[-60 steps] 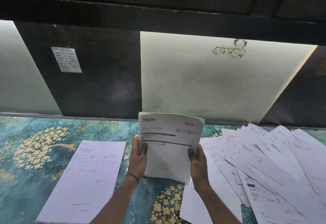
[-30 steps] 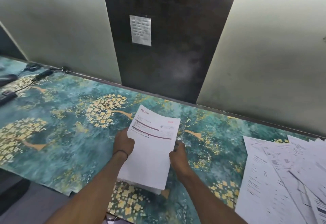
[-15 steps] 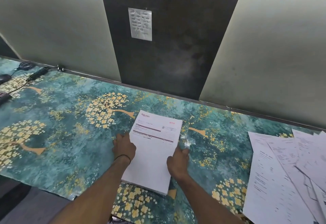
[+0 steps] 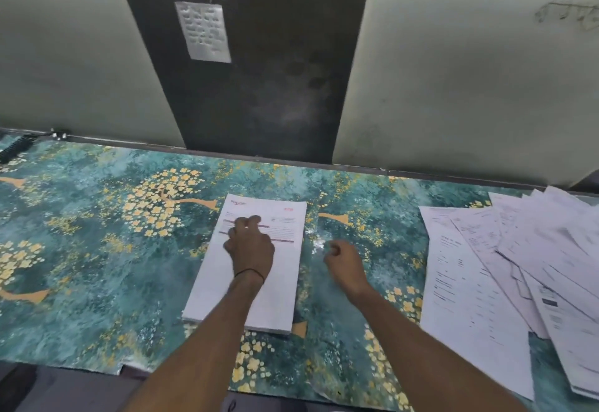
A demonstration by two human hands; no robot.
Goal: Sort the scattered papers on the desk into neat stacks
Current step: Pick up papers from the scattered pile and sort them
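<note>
Just released, the stack lies squared — left hand loosely curled over it, right hand empty beside it; scattered papers await.

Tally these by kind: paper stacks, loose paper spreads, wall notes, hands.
1 neat stack of white printed papers
1 loose spread of white printed sheets
1 grey paper note on the dark wall
2 bare hands: left hand, right hand
Total: 5
</note>
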